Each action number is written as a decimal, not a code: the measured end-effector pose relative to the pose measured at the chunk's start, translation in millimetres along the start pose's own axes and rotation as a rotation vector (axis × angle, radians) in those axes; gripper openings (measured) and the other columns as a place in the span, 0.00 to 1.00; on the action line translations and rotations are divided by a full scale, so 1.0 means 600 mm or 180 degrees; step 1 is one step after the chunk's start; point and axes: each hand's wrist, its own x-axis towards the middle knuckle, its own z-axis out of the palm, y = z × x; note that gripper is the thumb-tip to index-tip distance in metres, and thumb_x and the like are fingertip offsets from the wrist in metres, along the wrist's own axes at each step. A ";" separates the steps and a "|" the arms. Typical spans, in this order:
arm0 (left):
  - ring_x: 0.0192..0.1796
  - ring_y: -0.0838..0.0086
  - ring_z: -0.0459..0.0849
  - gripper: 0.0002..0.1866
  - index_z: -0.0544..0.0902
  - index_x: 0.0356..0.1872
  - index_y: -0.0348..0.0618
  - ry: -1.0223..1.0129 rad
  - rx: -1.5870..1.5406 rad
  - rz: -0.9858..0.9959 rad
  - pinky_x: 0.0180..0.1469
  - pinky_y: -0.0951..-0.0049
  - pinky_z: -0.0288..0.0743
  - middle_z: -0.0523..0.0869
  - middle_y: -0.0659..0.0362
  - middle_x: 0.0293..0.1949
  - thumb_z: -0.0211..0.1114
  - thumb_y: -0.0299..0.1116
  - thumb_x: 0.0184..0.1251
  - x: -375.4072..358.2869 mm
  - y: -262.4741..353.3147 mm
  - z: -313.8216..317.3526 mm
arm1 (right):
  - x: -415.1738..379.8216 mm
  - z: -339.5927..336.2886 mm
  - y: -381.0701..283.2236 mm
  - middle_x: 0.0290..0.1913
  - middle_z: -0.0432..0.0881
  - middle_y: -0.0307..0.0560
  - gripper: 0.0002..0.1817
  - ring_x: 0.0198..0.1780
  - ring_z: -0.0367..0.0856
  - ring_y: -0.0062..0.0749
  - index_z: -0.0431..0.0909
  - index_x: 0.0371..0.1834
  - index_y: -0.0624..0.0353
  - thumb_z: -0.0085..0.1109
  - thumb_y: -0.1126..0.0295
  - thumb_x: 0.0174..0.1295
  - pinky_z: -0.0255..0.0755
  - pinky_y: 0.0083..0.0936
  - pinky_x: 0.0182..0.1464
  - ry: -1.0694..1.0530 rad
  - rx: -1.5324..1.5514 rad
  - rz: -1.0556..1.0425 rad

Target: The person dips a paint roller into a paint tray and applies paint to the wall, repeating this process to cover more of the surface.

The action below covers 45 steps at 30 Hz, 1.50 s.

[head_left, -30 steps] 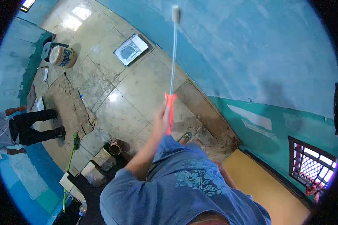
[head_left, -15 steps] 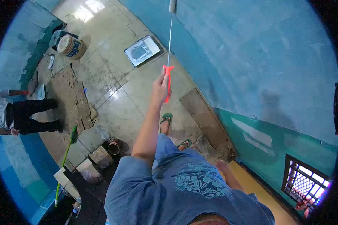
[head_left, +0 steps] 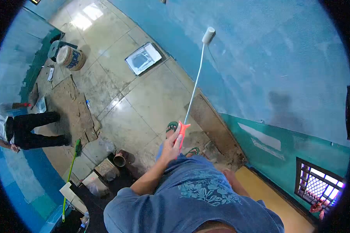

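My left hand (head_left: 172,148) is closed round the red handle of a paint roller (head_left: 208,35), out in front of my shirt. The roller's thin white rod slants up and right from my fist, and its pale sleeve lies over the blue wall (head_left: 252,50), casting a shadow there. A rectangular tray (head_left: 156,52) with white paint and grey patches lies on the floor near the wall's foot. My right hand (head_left: 228,174) hangs low beside my body, partly behind the shirt; its fingers are hidden.
A person (head_left: 27,122) stands at the left wall. Behind the tray sits a lidded bucket (head_left: 72,58). A green broom (head_left: 72,167), a tin (head_left: 119,158) and a dark chair-like object (head_left: 93,202) are at lower left. Brown board (head_left: 210,120) lies along the wall, with a barred window (head_left: 319,184) at right.
My left hand has drawn back toward my body, bending the arm. The roller's sleeve has come down and right along the wall.
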 end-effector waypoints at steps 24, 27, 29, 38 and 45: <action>0.17 0.83 0.70 0.22 0.68 0.67 0.51 0.0009 -0.0814 -0.0722 0.20 0.78 0.66 0.72 0.67 0.21 0.51 0.39 0.74 0.062 0.008 -0.014 | 0.023 0.031 0.054 0.36 0.82 0.45 0.16 0.37 0.79 0.33 0.79 0.43 0.56 0.54 0.56 0.63 0.73 0.31 0.37 -0.0156 -0.0655 -0.0009; 0.17 0.83 0.70 0.22 0.70 0.66 0.51 0.0462 -0.0981 -0.0646 0.19 0.78 0.65 0.71 0.67 0.19 0.53 0.40 0.73 0.171 -0.021 -0.049 | 0.036 0.015 0.072 0.38 0.81 0.44 0.16 0.38 0.80 0.32 0.78 0.46 0.55 0.52 0.57 0.64 0.74 0.31 0.37 -0.0434 -0.0334 -0.0534; 0.16 0.82 0.71 0.23 0.67 0.68 0.52 0.0678 -0.1050 -0.0630 0.18 0.78 0.66 0.72 0.66 0.19 0.52 0.39 0.73 0.223 -0.050 -0.079 | -0.001 0.020 -0.010 0.37 0.81 0.43 0.16 0.38 0.80 0.32 0.78 0.48 0.56 0.48 0.59 0.66 0.75 0.30 0.37 0.0204 0.1037 0.0518; 0.14 0.77 0.73 0.19 0.76 0.57 0.44 0.0361 -0.0922 -0.0491 0.15 0.75 0.67 0.73 0.63 0.17 0.51 0.43 0.73 0.347 -0.096 -0.093 | -0.024 0.048 -0.022 0.41 0.81 0.45 0.20 0.40 0.80 0.32 0.76 0.53 0.57 0.47 0.57 0.66 0.74 0.32 0.41 0.0124 0.0945 0.1360; 0.24 0.82 0.73 0.18 0.78 0.55 0.39 -0.0443 -0.0464 -0.0975 0.25 0.79 0.68 0.76 0.67 0.23 0.54 0.39 0.72 0.050 -0.244 -0.006 | -0.028 0.056 -0.068 0.38 0.81 0.44 0.18 0.37 0.78 0.30 0.79 0.47 0.58 0.50 0.58 0.62 0.72 0.29 0.38 0.0252 0.1137 0.1238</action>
